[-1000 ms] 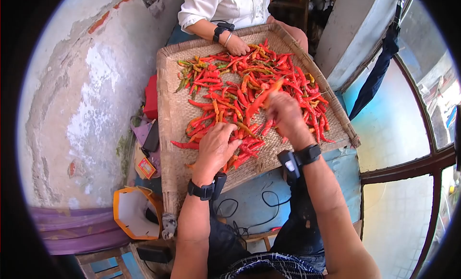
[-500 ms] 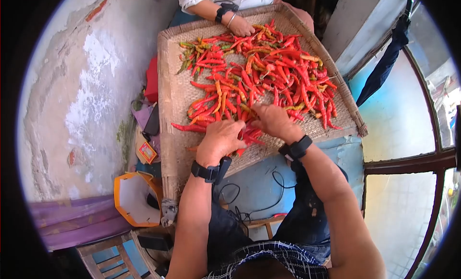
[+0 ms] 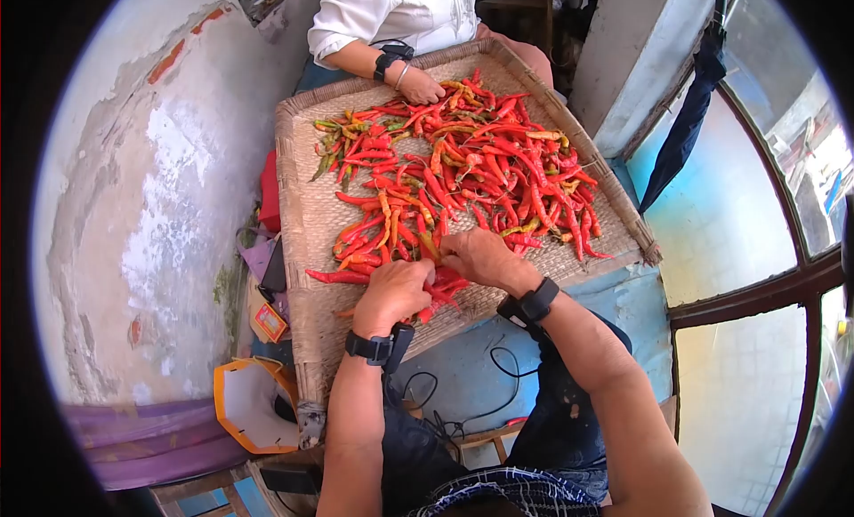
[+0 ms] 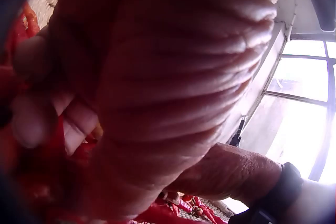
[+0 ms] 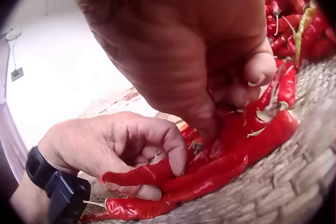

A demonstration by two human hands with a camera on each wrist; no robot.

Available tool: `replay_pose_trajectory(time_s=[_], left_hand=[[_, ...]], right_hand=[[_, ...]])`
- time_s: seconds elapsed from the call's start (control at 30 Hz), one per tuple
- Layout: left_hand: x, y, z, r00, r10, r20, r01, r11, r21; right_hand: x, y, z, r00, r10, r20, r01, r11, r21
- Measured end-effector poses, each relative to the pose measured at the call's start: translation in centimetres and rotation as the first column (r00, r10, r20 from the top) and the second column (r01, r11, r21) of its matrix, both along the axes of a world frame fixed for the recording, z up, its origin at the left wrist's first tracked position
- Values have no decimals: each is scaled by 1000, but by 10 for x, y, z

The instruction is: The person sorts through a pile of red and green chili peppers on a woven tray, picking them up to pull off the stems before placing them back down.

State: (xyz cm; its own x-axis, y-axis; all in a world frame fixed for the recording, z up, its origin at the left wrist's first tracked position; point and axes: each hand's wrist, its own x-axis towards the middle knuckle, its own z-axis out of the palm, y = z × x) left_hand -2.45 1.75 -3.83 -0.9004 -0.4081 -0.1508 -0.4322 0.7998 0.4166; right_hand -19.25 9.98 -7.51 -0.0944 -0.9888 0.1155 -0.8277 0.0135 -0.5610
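Red chili peppers (image 3: 498, 166), with some orange and green ones, lie spread over a woven tray (image 3: 302, 175). At the near side of the heap is my left hand (image 3: 391, 295), its thumb and fingers pinching a red chili pepper (image 5: 142, 174), best seen in the right wrist view. Close beside it, my right hand (image 3: 485, 257) reaches down among the peppers. In the right wrist view its fingers curl around a red chili pepper (image 5: 230, 132), partly covered by the hand. My own palm fills most of the left wrist view.
Across the tray, another person's hand (image 3: 420, 86) rests at the peppers' far edge. A yellow-edged box (image 3: 258, 406) stands at the left below the wall. A dark umbrella (image 3: 689, 108) hangs by the window at right. A black cable (image 3: 511, 366) lies beneath the tray.
My right hand has come from the middle of the tray, where it held an orange-red pepper, toward my left hand. The left hand stays at the near heap.
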Motion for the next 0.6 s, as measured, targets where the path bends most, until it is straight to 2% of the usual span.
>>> replay_pose_trajectory(time_s=[0.03, 0.07, 0.1, 0.13, 0.17, 0.23, 0.3, 0.37, 0.4, 0.43, 0.47, 0.5, 0.57, 0.6], left_hand=[[0, -2, 2, 1000, -4, 2, 4, 1000, 0], [-1, -3, 10, 997, 70, -18, -68, 995, 79], [0, -4, 14, 989, 146, -30, -139, 977, 160], [3, -8, 7, 974, 148, -170, -123, 981, 151], [4, -9, 8, 976, 149, -160, -124, 980, 157], [4, -13, 13, 910, 257, -327, -193, 958, 214], [2, -19, 5, 790, 391, -472, -177, 883, 434], [2, -13, 26, 719, 544, -434, -193, 755, 627], [2, -12, 30, 716, 555, -422, -211, 749, 628], [2, -11, 32, 692, 596, -406, -158, 675, 721], [3, -10, 32, 669, 635, -387, -98, 591, 801], [3, -10, 30, 666, 641, -381, -108, 588, 802], [0, -10, 27, 692, 594, -411, -52, 609, 792], [1, -11, 25, 724, 569, -390, -47, 605, 795]], right_hand=[[-1, 0, 2, 999, -17, 34, 19, 998, -63], [-4, -1, 5, 999, -21, 37, 23, 998, -63], [-8, -2, 9, 997, -26, 70, 35, 991, -133], [-13, -3, 12, 994, -28, 104, 49, 979, -199], [-19, -5, 13, 993, -29, 113, 50, 980, -191], [-34, -6, 14, 880, -82, 467, 171, 974, -152], [-47, 1, 29, 752, -127, 647, 284, 948, -143], [-58, 2, 36, 306, -125, 944, 511, 858, -52], [-63, 2, 36, 97, -109, 989, 567, 823, 35], [-66, 4, 34, -115, -83, 990, 605, 785, 136], [-61, 6, 32, -136, -101, 986, 592, 790, 162], [-54, 5, 29, -141, -104, 984, 585, 794, 168], [-37, 4, 27, 276, -228, 934, 338, 932, 128], [-19, 7, 36, 399, -161, 903, 237, 969, 68]])
